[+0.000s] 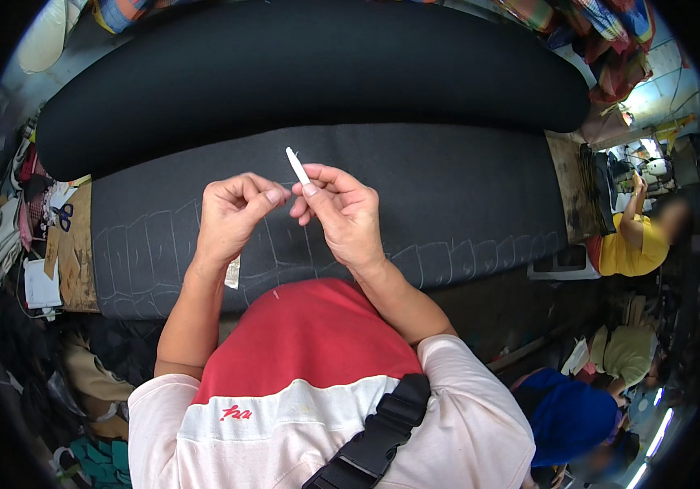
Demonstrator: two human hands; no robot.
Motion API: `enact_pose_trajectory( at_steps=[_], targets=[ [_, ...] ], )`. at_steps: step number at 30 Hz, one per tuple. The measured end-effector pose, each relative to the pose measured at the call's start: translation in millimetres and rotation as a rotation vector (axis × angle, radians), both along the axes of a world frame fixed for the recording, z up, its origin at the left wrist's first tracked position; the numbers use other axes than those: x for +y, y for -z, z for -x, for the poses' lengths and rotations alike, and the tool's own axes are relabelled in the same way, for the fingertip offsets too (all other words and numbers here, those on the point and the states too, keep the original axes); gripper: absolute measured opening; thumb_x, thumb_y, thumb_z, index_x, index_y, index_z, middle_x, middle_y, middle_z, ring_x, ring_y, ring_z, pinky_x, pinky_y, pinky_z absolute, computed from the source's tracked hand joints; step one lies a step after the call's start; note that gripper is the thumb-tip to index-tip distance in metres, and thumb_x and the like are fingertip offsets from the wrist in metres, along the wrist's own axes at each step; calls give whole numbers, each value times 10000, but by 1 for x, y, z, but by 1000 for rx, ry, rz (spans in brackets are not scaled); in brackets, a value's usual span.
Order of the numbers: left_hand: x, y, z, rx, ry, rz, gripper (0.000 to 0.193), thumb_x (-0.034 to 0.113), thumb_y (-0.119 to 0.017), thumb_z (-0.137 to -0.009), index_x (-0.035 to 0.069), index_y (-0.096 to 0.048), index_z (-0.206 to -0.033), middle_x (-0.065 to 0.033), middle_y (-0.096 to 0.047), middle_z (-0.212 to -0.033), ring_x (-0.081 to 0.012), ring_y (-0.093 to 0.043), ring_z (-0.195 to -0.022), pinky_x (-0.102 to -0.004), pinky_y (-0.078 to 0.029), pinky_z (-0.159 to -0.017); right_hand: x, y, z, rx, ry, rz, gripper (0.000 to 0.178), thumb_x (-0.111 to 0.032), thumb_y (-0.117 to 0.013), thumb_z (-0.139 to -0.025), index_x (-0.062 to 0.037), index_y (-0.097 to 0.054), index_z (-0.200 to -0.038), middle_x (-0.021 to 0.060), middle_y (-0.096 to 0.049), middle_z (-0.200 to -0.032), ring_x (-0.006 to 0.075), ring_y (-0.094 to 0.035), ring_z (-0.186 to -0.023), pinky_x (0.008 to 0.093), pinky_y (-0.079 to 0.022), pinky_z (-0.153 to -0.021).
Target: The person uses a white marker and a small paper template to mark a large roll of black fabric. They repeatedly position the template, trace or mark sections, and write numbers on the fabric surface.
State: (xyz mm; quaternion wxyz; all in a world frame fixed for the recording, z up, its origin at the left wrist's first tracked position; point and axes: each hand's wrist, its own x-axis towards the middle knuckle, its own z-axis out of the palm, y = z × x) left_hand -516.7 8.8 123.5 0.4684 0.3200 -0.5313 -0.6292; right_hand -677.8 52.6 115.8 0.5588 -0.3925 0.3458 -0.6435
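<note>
My right hand (345, 207) grips a white marking pencil (296, 165) between thumb and fingers, its narrow tip tilted up and away from me. A thin strand or sliver shows by that tip. Close beside it, my left hand (240, 210) is closed, thumb pressed to the forefinger; whatever it pinches, if anything, is too small to make out. Both hands are above a dark grey cloth (415, 179) spread over the table. Rows of white outlines of pattern pieces run along the cloth's near part.
A thick black fabric roll (309, 69) lies along the far side. Blue-handled scissors (65, 216) lie on the wooden table end (81, 253) at left, near a white box (41, 283). Rightward, a person in yellow (639, 244) sits by a plastic stool (566, 265); other people are lower right.
</note>
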Motion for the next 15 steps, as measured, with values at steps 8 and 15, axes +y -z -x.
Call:
enact_pose_trajectory(
  at_steps=[8, 15],
  targets=[
    [9, -8, 17, 93, -90, -78, 271, 19, -661, -813, -60, -609, -1067, -135, -651, -952, -165, -628, -902, -277, -516, -802, 7, -6, -13, 51, 47, 19, 320, 40, -619, -821, 52, -507, -1121, 113, -613, -914, 129, -626, -781, 220, -531, -672],
    [17, -19, 11, -111, -124, 179, 501, -44, -672, -775, -14, -499, -1244, -115, -667, -860, -139, -654, -802, -240, -546, -735, 1, -22, 4, 573, 171, 239, 270, -36, -682, -788, 15, -629, -1048, 57, -605, -863, 108, -596, -746, 206, -496, -637]
  ],
)
